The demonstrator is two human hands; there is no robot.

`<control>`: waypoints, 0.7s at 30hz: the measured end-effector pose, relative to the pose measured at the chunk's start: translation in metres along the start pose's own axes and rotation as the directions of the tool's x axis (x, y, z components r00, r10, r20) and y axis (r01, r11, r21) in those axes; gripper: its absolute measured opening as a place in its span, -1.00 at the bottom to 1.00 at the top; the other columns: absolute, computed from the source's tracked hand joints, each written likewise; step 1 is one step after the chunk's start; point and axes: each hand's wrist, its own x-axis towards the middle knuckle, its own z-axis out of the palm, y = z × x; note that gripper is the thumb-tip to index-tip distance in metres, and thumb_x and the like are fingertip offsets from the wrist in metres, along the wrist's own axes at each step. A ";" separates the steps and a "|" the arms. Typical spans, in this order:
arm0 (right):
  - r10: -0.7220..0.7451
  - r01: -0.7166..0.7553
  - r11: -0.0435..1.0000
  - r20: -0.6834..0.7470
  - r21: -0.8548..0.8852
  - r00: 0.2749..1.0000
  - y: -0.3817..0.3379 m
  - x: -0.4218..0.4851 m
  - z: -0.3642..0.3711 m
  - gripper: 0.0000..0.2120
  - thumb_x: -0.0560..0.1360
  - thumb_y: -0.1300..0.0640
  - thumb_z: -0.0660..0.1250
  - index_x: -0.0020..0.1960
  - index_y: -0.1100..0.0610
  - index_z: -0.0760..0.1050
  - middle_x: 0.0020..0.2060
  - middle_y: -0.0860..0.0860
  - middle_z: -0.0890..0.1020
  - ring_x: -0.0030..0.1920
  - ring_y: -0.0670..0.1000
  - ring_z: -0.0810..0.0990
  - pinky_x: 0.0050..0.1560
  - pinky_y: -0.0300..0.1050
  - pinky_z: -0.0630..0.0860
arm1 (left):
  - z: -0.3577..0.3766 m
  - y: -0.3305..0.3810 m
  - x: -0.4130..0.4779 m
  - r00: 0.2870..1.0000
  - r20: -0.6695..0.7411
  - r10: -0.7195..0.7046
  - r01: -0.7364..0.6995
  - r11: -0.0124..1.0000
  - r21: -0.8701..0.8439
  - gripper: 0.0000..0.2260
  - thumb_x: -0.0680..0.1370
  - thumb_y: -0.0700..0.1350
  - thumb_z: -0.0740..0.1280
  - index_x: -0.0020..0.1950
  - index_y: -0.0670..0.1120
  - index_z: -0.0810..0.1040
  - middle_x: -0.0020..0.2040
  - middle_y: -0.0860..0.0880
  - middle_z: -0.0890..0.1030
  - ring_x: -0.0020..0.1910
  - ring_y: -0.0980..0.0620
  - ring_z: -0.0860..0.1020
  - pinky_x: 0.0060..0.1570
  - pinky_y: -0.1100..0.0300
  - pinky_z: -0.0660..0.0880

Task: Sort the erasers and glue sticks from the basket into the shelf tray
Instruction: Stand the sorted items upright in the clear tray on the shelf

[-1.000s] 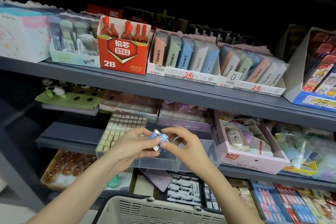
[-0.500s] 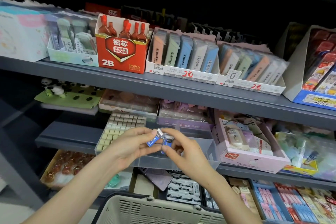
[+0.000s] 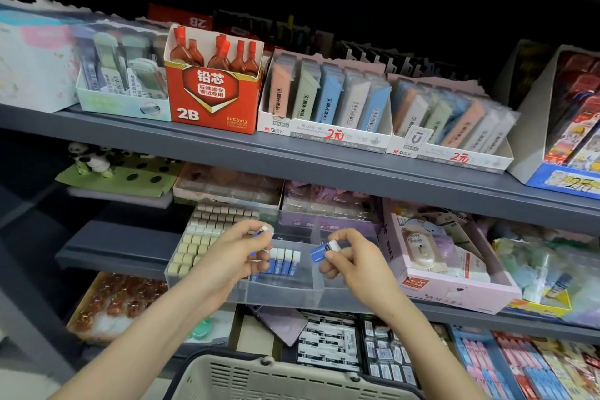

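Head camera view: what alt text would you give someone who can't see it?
At a clear shelf tray, the left hand pinches one blue-and-white eraser and the right hand pinches a second eraser. Matching erasers stand in a row in the tray; a beige basket rim shows below.

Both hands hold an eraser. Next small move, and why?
Probably lower the eraser in the right hand into the clear tray, beside the row of blue-and-white erasers: it hovers just right of that row, and a gap shows there.

We find room in the tray point(image 3: 279, 298) in front of the row of erasers point(image 3: 285, 265), below the upper shelf point(image 3: 324, 169), a pink box point(image 3: 454, 297) just right.
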 end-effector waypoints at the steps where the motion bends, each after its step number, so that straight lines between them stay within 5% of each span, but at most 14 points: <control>1: -0.030 0.029 0.990 -0.011 -0.138 0.999 -0.001 0.003 -0.001 -0.88 0.55 0.13 0.30 -0.05 -0.04 0.36 -0.29 -0.04 0.68 -0.28 -0.14 0.59 -0.13 -0.18 0.49 | 0.000 0.000 0.000 1.000 0.005 0.001 -0.001 1.000 0.015 -0.87 0.57 -0.21 0.28 0.09 -0.17 0.52 -0.19 -0.08 0.51 -0.24 0.04 0.48 -0.26 0.23 0.49; 6: -0.233 0.159 0.728 -0.023 -0.667 0.972 -0.007 0.016 0.003 -0.61 0.35 -0.25 0.40 0.00 0.01 0.58 -0.17 -0.08 0.61 -0.07 -0.01 0.54 -0.14 -0.17 0.35 | 0.002 -0.001 0.003 1.000 -0.008 0.012 -0.012 1.000 0.013 -0.90 0.59 -0.19 0.26 0.04 -0.17 0.54 -0.21 -0.07 0.52 -0.26 0.05 0.48 -0.30 0.24 0.48; 10: -0.346 0.239 0.516 0.055 -0.823 0.937 -0.007 0.030 0.019 -0.57 -0.18 -0.28 0.60 -0.47 -0.06 0.58 -0.44 -0.05 0.54 -0.36 0.05 0.56 -0.39 -0.10 0.44 | 0.000 0.000 0.003 0.999 -0.023 0.024 -0.024 1.000 -0.007 -0.90 0.58 -0.20 0.27 0.03 -0.16 0.55 -0.22 -0.08 0.54 -0.25 0.04 0.50 -0.26 0.21 0.49; 13: -0.340 0.247 0.524 0.066 -0.815 0.938 -0.002 0.043 0.032 -0.55 -0.26 -0.26 0.60 -0.49 -0.08 0.58 -0.41 -0.04 0.54 -0.32 0.08 0.57 -0.32 -0.03 0.49 | -0.003 0.000 0.004 0.999 -0.028 0.030 -0.030 1.000 -0.008 -0.91 0.59 -0.20 0.26 0.01 -0.15 0.56 -0.22 -0.07 0.55 -0.24 0.03 0.51 -0.25 0.21 0.50; 17: -0.227 0.241 0.541 0.136 -0.806 0.964 -0.006 0.045 0.035 -0.64 0.20 -0.16 0.54 -0.09 0.00 0.66 -0.01 0.04 0.56 0.12 0.14 0.44 0.14 0.05 0.28 | -0.005 -0.001 0.005 0.999 -0.024 0.034 -0.034 0.999 -0.005 -0.91 0.59 -0.19 0.26 0.02 -0.13 0.56 -0.20 -0.06 0.57 -0.24 0.05 0.53 -0.25 0.22 0.51; 21: -0.267 0.244 0.468 0.128 -0.849 0.955 -0.007 0.042 0.038 -0.61 -0.14 -0.22 0.60 -0.44 -0.04 0.60 -0.31 0.00 0.58 -0.20 0.10 0.56 -0.11 0.03 0.41 | -0.007 -0.001 0.006 0.999 -0.018 0.029 -0.029 1.000 0.003 -0.90 0.59 -0.18 0.27 0.04 -0.13 0.56 -0.19 -0.06 0.58 -0.24 0.06 0.54 -0.25 0.22 0.51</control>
